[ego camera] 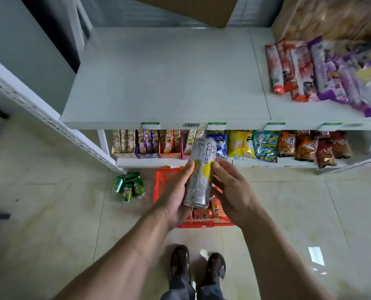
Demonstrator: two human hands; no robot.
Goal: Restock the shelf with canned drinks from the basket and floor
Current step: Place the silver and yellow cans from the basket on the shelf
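Observation:
A tall silver can (199, 172) with a yellow patch is held above the orange basket (161, 180). My left hand (178, 191) grips its lower half from the left. My right hand (232, 187) touches its right side with thumb and fingers. Orange cans (204, 211) lie in the basket beneath. Several green cans (129, 185) lie on the floor left of the basket. The white shelf (165, 83) ahead has a wide bare top.
Snack packets (323, 70) lie at the shelf's right end. The lower shelf holds boxed snacks (147, 141) and chip bags (288, 146). A cardboard box (201, 9) leans at the back. A white upright rail (39, 109) runs down the left. My feet (197, 265) stand on tiled floor.

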